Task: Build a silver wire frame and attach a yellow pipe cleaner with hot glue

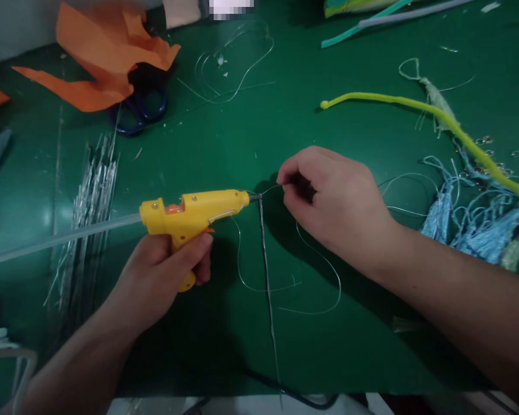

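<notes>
Now the left hand (pixel 160 265) wraps its fingers round the yellow plastic glue gun (pixel 192 214), nozzle (pixel 254 197) at 1 slender silvery strand's (pixel 265 259) top end, over the green tabletop (pixel 363 357); the right hand (pixel 335 190) pinches fine pale thread (pixel 271 189), seemingly steadying it.

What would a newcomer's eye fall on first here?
Probably the yellow glue gun in the left hand, left of centre, its nozzle at the upper end of a thin silvery strand. Next, the crumpled orange sheet at upper left, partly over dark blue scissor handles, and the yellow fuzzy stem arching across the right side, beyond the right hand.
</notes>
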`<state>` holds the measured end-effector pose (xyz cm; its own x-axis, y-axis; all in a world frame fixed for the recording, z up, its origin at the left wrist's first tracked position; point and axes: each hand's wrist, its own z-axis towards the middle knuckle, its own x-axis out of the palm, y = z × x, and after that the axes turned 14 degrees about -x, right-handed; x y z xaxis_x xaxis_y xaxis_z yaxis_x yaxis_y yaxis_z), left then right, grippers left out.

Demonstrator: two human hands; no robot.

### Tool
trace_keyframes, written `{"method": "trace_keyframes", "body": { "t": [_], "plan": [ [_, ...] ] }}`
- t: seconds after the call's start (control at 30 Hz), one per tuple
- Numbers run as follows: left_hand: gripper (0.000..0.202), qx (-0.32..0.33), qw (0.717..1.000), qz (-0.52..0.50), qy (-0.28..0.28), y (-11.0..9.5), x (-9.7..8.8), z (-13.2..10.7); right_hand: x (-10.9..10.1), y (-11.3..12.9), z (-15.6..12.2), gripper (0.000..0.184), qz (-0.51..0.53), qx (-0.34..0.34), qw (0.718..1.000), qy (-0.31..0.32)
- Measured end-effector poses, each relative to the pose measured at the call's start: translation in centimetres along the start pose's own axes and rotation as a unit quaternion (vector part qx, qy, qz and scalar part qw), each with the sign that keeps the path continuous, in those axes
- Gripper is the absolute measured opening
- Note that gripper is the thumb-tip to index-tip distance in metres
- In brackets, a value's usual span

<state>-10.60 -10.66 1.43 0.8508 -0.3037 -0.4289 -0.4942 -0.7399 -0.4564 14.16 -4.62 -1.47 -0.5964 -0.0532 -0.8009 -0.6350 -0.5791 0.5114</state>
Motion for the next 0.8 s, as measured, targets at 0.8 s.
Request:
{"method": "trace_keyframes", "body": {
  "t": [0.8],
  "plan": [
    [0.022,0.007,0.996,-0.081,0.02,-0.54,0.36,0.0,-0.07,0.04,0.02,0.017,-0.002,0.009,1.0,0.003]
  ]
}}
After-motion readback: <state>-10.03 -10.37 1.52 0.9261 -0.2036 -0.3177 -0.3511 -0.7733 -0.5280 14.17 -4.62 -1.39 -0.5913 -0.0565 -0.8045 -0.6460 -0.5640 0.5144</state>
